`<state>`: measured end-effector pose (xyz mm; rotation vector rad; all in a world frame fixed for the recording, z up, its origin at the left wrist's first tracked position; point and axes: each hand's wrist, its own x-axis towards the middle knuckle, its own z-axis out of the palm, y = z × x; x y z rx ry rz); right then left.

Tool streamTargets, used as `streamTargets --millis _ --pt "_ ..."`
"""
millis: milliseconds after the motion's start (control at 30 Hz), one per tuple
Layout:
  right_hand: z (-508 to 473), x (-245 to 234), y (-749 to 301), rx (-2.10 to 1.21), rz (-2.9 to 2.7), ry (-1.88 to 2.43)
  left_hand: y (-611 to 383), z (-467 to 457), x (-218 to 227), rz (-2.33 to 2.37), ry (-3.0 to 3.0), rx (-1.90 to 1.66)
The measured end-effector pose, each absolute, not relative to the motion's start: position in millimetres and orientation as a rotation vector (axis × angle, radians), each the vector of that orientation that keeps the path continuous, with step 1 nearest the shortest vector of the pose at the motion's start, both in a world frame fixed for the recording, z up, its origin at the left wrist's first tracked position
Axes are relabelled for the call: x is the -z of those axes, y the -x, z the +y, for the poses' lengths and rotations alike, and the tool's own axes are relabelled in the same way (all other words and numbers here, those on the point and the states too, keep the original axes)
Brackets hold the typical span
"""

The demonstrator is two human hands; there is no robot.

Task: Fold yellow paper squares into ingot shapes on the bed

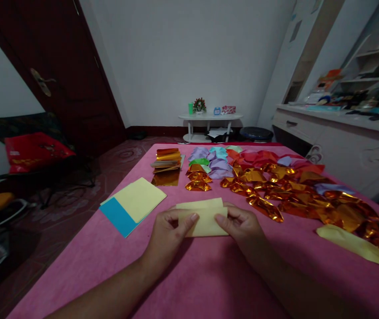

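A pale yellow sheet of paper (205,223), folded over with its back edge showing above the front flap, is held up between my two hands. My left hand (171,228) grips its left side, thumb on the front face and fingers behind. On the right side my right hand (244,223) pinches it the same way. Left of my hands lies a stack of yellow paper sheets (139,197), with a blue sheet (119,217) at its near corner. A folded yellow paper piece (353,243) rests at the right of the pink-covered table (182,283).
Many shiny gold folded papers (255,190) spread over the right of the table. Purple folded papers (220,168) and red ones (252,157) lie behind. Gold foil sheets (166,177) are stacked at the back left. A white side table (211,117) stands by the wall.
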<state>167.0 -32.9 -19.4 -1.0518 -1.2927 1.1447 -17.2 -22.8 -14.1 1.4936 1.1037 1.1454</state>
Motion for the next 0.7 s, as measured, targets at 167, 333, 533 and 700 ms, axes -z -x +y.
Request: streamTargets --millis 167,333,533,700 --pt "-30.8 18.8 -172.8 -0.996 -1.245 1.089 18.4 -22.4 14.0 1.107 -1.501 -1.12" --pt "-32.1 19.4 -174.0 -0.949 -1.184 1.184 20.8 -20.7 9.6 1.157 -1.559 -1.247" --pt "-27.9 28.9 -174.5 -0.995 -1.092 1.182 22.2 -19.0 8.3 1.151 -1.573 -1.309" --pt "-25.5 31.1 -176.1 -0.954 -1.035 1.219 21.9 -18.5 8.6 1.154 -1.57 -1.322"
